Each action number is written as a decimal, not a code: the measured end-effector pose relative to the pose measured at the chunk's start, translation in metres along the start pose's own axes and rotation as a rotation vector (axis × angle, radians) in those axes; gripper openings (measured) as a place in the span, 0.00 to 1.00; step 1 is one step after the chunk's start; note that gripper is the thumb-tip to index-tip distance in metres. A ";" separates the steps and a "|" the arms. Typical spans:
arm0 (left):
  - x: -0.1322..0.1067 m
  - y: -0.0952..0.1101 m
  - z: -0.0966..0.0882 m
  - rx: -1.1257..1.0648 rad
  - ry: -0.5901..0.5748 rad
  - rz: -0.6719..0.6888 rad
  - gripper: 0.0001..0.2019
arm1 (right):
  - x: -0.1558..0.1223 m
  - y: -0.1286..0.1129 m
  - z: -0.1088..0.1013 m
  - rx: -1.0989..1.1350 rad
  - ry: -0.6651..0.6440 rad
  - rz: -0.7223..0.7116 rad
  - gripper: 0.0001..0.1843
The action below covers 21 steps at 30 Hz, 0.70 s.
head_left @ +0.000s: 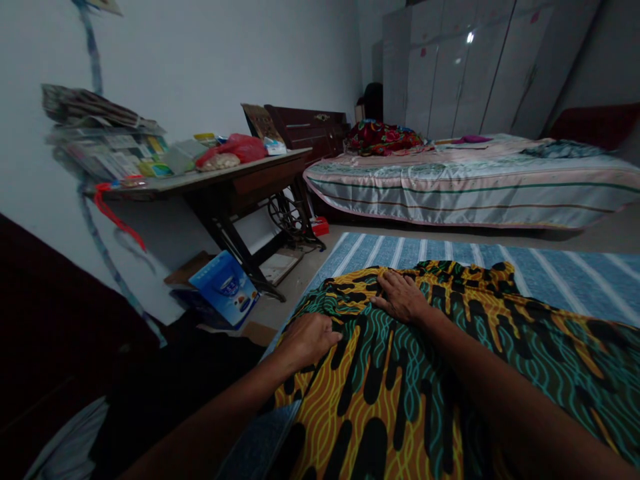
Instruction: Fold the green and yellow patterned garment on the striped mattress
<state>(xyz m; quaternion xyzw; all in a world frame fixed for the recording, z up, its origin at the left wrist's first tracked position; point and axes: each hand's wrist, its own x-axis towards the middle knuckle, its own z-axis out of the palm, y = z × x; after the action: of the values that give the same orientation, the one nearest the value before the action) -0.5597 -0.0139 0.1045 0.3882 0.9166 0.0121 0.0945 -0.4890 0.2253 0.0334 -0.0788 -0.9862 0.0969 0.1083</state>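
On a blue cloth with white stripes (377,252), we have a large patterned fabric of mustard yellow, teal and black (413,373), which lies spread before us, with some folds at its far edge. Our left hand (311,339) rests on its left part; the fingers are curled together, but we cannot tell if they pinch the fabric. Our right hand (401,298) lies palm down near the far edge, its fingers extended and a little apart.

The room is rather dim. Along the pale wall (225,60) stands a dark wooden table with black metal legs (280,162), which carries a red plastic bag (246,148). Below, we see a blue printed box (224,287). Farther away is a wide bed with a pale, shiny, striped cover (425,193), and behind it a tall light-grey wardrobe (443,80)
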 end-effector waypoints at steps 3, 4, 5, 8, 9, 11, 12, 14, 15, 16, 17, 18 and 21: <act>0.003 -0.007 0.007 -0.025 0.023 0.008 0.14 | 0.001 0.001 0.001 -0.004 0.007 -0.001 0.35; 0.003 -0.009 0.007 -0.015 0.026 -0.004 0.14 | 0.001 0.001 0.001 -0.002 0.010 0.000 0.35; 0.002 -0.009 0.005 0.012 0.022 -0.024 0.14 | 0.001 0.001 0.001 0.003 0.009 0.002 0.35; -0.004 -0.003 -0.004 0.159 0.000 -0.089 0.11 | 0.002 0.000 -0.002 0.018 -0.009 0.015 0.37; -0.006 0.002 -0.007 0.202 0.012 -0.090 0.08 | 0.003 0.000 -0.003 0.020 -0.015 0.023 0.38; -0.010 0.016 -0.012 0.234 0.086 -0.013 0.06 | 0.004 -0.001 -0.005 0.018 -0.020 0.028 0.39; -0.011 0.025 -0.012 0.218 0.133 0.060 0.07 | 0.004 -0.001 -0.006 0.016 -0.021 0.026 0.39; -0.008 0.044 -0.008 0.145 0.201 0.227 0.10 | 0.005 -0.001 -0.008 0.018 -0.023 0.018 0.39; -0.005 0.052 -0.003 0.103 0.218 0.297 0.11 | 0.006 -0.002 -0.009 0.019 -0.024 0.015 0.39; 0.000 0.060 0.004 0.067 0.226 0.351 0.13 | 0.006 -0.002 -0.011 0.018 -0.024 0.014 0.39; 0.006 0.065 0.011 0.041 0.230 0.388 0.15 | 0.006 -0.002 -0.013 0.017 -0.022 0.015 0.39; 0.012 0.068 0.019 0.030 0.234 0.408 0.18 | 0.006 -0.002 -0.015 0.014 -0.020 0.017 0.38; 0.028 0.065 0.041 0.055 0.266 0.394 0.24 | 0.009 -0.002 -0.024 0.000 -0.015 0.024 0.36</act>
<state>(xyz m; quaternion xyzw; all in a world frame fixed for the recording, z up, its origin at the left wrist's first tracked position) -0.5249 0.0490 0.0657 0.5570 0.8275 0.0563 -0.0420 -0.4924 0.2287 0.0581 -0.0901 -0.9860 0.0989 0.0997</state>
